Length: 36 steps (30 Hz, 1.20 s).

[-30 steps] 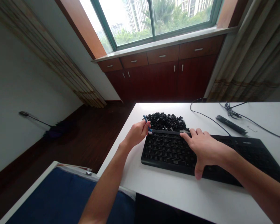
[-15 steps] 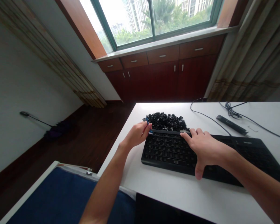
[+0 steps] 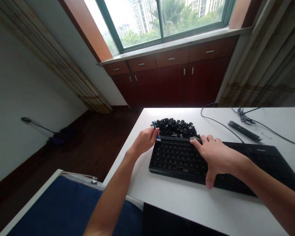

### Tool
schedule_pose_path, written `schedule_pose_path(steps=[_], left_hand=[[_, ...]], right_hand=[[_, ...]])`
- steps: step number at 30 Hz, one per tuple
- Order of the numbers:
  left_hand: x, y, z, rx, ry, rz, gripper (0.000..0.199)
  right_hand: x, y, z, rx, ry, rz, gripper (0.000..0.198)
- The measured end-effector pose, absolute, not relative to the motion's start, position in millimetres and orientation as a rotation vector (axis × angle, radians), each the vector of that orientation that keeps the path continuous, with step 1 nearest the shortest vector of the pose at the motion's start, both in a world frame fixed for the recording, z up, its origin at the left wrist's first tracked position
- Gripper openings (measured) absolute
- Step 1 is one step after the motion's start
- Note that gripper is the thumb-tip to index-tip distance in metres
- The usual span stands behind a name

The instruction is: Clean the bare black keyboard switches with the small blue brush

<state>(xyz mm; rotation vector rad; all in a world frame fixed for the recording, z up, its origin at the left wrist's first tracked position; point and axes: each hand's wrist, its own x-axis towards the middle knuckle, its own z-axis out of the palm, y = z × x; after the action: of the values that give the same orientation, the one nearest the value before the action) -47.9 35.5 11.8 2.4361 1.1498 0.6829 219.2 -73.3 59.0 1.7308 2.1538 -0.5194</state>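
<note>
A black keyboard (image 3: 179,169) with its keycaps off, at least on the left part, lies on the white table. In my left hand (image 3: 145,139), closed, is a thin blue toothbrush (image 3: 154,124). Its pale bristle end touches or hovers by the keyboard's top left corner; I cannot tell which. My right hand (image 3: 217,154) lies spread over the middle of the keyboard, fingertips at the back edge and thumb near the front edge. Behind the keyboard is a heap of loose black keycaps (image 3: 175,127), close to my left hand.
A long black strip (image 3: 244,131) and a thin bent wire piece (image 3: 266,135) lie at the back right. A black cable (image 3: 216,123) loops behind the keyboard. A blue fabric seat (image 3: 56,203) stands at the lower left, beside the white table (image 3: 167,200).
My left hand has turned slightly, and the toothbrush's upper end stands a little higher. The right hand and keyboard have stayed in place.
</note>
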Motion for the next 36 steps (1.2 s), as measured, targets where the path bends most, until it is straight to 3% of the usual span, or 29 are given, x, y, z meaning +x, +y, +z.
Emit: schedule_pose_path(steps=[36], left_hand=[[-51.1,35.8,8.7,2.566,1.024,0.670,0.031]], right_hand=[[222.2,-73.4,54.0,1.736,2.188,-0.516,0.146]])
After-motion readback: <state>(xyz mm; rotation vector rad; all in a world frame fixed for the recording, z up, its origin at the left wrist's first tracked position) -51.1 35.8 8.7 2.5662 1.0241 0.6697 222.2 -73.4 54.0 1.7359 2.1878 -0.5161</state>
